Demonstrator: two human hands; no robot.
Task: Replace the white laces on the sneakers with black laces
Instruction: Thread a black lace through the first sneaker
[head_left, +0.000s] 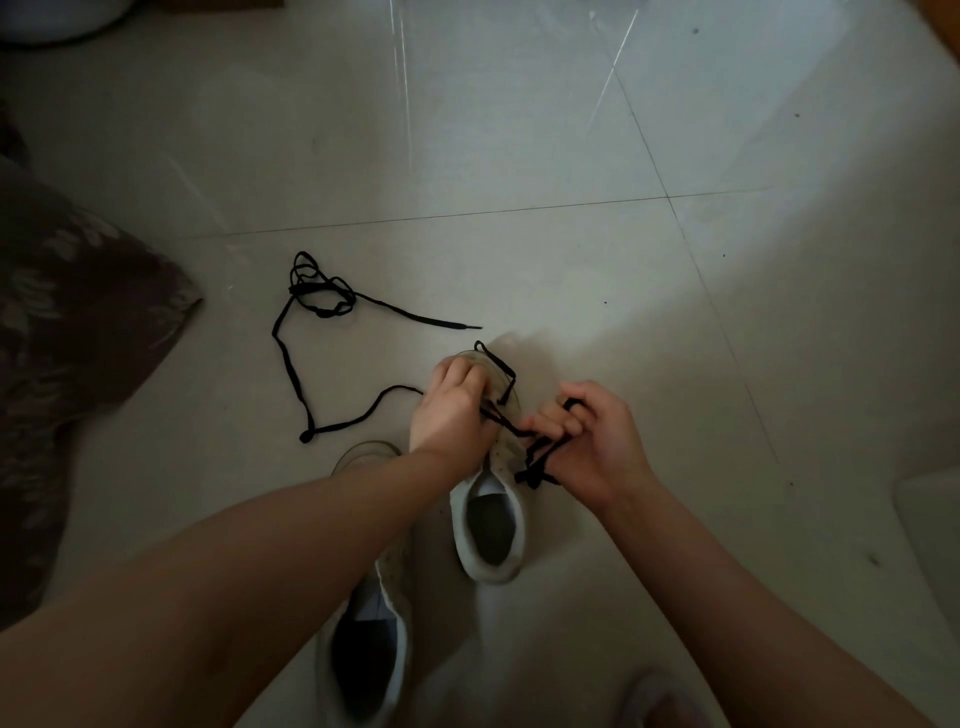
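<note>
Two white sneakers stand on the tiled floor, toes pointing away from me. On the right sneaker (491, 525) a black lace (501, 376) is partly threaded near the toe. My left hand (452, 410) curls over the front of that sneaker, fingers at the lace. My right hand (587, 441) pinches the lace's other end, which bunches below the fingers. The left sneaker (371, 618) lies mostly under my left forearm and carries no lace that I can see. A second black lace (311, 332) lies loose on the floor to the left.
A dark patterned cushion (67, 332) sits at the left edge. A pale object (930, 525) shows at the right edge. A round pale base (62, 15) is at the top left. Pale floor tiles (519, 130) stretch beyond the shoes.
</note>
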